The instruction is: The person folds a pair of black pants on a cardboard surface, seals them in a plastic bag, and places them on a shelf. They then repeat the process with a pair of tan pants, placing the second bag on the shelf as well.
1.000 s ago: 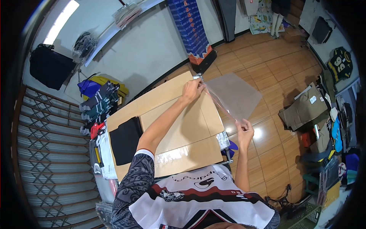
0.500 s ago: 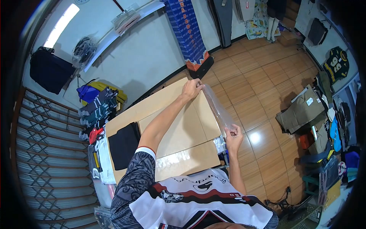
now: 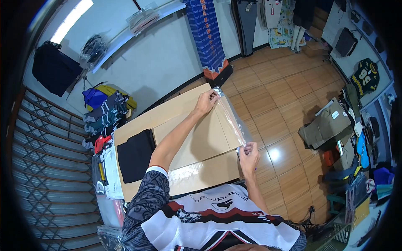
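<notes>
Shop room with wooden floor (image 3: 289,96) and white wall (image 3: 163,58); cardboard-covered table (image 3: 167,113) in the middle. Nearest: right hand (image 3: 248,152) at the near right corner of the table, fingers closed, pinching the near end of a clear plastic bag (image 3: 232,119). Bag stretched along the right edge of the table, partly overhanging the floor side. To the left on the table: folded black garment (image 3: 135,154), well apart from the bag. Farther out: left hand (image 3: 208,101) at the far right corner, fingers closed, pinching the far end of the bag. Beyond the table's left end: stacked folded clothes (image 3: 104,115) against the wall.
</notes>
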A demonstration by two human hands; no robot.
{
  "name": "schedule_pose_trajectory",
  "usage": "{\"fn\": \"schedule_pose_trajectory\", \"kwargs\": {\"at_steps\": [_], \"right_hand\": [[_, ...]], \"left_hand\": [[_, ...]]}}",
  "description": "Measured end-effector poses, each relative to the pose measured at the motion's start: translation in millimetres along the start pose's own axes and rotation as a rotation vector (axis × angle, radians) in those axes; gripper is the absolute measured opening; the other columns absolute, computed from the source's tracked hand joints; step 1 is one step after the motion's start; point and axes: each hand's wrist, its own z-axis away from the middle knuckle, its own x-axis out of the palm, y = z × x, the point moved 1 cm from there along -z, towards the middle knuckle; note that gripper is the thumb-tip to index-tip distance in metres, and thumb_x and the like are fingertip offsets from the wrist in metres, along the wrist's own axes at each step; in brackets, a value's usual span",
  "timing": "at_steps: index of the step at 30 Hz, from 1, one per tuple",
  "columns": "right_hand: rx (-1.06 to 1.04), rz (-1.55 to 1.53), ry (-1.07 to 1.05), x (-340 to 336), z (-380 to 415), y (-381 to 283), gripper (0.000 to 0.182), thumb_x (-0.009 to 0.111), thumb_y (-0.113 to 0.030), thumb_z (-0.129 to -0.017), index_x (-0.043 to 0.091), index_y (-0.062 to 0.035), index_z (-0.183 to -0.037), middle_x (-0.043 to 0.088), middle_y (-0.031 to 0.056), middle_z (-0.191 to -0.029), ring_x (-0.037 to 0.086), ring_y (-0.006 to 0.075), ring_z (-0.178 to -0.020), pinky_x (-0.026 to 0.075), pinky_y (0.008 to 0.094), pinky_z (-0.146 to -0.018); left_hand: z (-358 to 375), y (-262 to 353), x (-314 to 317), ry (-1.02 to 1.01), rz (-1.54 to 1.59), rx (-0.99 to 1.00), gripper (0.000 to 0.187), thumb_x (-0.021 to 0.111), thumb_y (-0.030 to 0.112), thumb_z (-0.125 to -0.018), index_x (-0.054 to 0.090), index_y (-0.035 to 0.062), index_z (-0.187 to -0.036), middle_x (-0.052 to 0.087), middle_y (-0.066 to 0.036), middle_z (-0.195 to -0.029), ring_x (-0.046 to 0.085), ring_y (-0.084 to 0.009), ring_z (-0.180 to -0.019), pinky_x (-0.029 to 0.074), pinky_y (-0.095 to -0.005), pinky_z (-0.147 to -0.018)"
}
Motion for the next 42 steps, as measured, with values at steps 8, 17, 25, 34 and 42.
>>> {"fn": "schedule_pose_trajectory", "kwargs": {"at_steps": [8,17,25,34,42], "right_hand": [[-0.134,0.232,-0.159,24.0,42.3,-33.4,0.019,0.073,-0.014,-0.085,0.063,-0.0041,-0.097,0.073,0.0170,-0.079,0.073,0.0389,-0.073,0.056,0.0489,-0.067],[-0.226,0.458,-0.401,98.2,117.8,-54.2,0.018,0.070,-0.019,-0.087,0.066,-0.0028,-0.096,0.071,0.0238,-0.074,0.070,0.0466,-0.072,0.053,0.0591,-0.066],[-0.275,0.452,-0.455,143.0,175.1,-76.4,0.017,0.067,-0.018,-0.090,0.063,-0.0013,-0.093,0.069,0.0251,-0.072,0.069,0.0491,-0.070,0.052,0.0617,-0.065],[-0.215,0.433,-0.400,163.9,205.1,-83.9,0.022,0.066,-0.016,-0.090,0.065,0.0025,-0.100,0.069,0.0282,-0.074,0.070,0.0510,-0.074,0.053,0.0633,-0.069],[-0.198,0.511,-0.369,155.6,203.1,-111.9,0.019,0.068,-0.017,-0.089,0.065,-0.0005,-0.097,0.072,0.0244,-0.078,0.070,0.0485,-0.077,0.053,0.0613,-0.074]], "left_hand": [[32.5,-20.4,-26.8,0.018,-0.018,0.084,0.016,0.068,0.010,-0.095,0.071,-0.0033,-0.104,0.074,-0.023,-0.095,0.072,-0.0388,-0.088,0.056,-0.0438,-0.081],[102.4,-59.4,-105.1,-0.008,-0.222,0.144,0.014,0.064,0.007,-0.093,0.070,-0.0014,-0.103,0.071,-0.024,-0.101,0.067,-0.0447,-0.100,0.052,-0.0493,-0.090],[155.5,-96.6,-163.4,0.016,-0.289,0.157,0.014,0.063,0.006,-0.093,0.070,-0.0015,-0.103,0.071,-0.023,-0.102,0.066,-0.0442,-0.101,0.052,-0.0493,-0.090],[180.3,-107.5,-188.8,0.038,-0.344,0.141,0.016,0.067,0.008,-0.092,0.071,-0.0002,-0.105,0.072,-0.022,-0.101,0.068,-0.0426,-0.103,0.054,-0.0477,-0.092],[239.1,-86.3,-229.8,0.116,-0.199,0.107,0.040,0.076,0.016,-0.090,0.065,0.0050,-0.127,0.066,-0.018,-0.124,0.063,-0.0391,-0.117,0.051,-0.0487,-0.100]]}}
